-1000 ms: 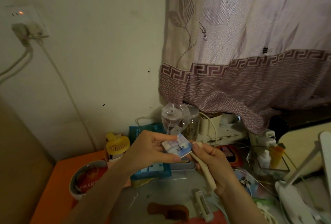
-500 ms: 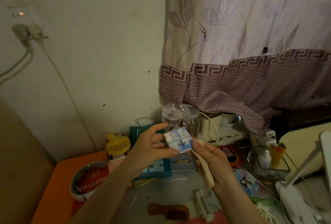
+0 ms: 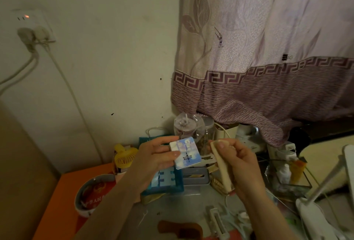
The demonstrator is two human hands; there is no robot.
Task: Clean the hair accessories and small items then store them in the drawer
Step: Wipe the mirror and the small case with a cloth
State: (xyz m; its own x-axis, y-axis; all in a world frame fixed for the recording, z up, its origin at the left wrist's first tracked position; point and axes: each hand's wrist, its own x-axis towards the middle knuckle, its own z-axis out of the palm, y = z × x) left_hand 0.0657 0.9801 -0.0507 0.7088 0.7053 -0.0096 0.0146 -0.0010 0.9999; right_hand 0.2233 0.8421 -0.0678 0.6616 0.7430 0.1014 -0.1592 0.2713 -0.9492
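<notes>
Here, two hands work above a cluttered table (image 3: 168, 199). The left hand (image 3: 153, 158) pinches one small, flat, square item (image 3: 184, 152) with rounded corners and a glossy pale-blue printed face, thumb on its front and fingers behind. Just beside it, apart, the right hand (image 3: 240, 160) curls its fingers round one soft cream cloth (image 3: 222, 167), rolled into a narrow strip that hangs down. Below lie one brown comb (image 3: 180, 229) with a smooth curved back and one white hair clip (image 3: 217, 222), long and rectangular. One round yellow fan (image 3: 124, 156) with a slatted grille stands left.
</notes>
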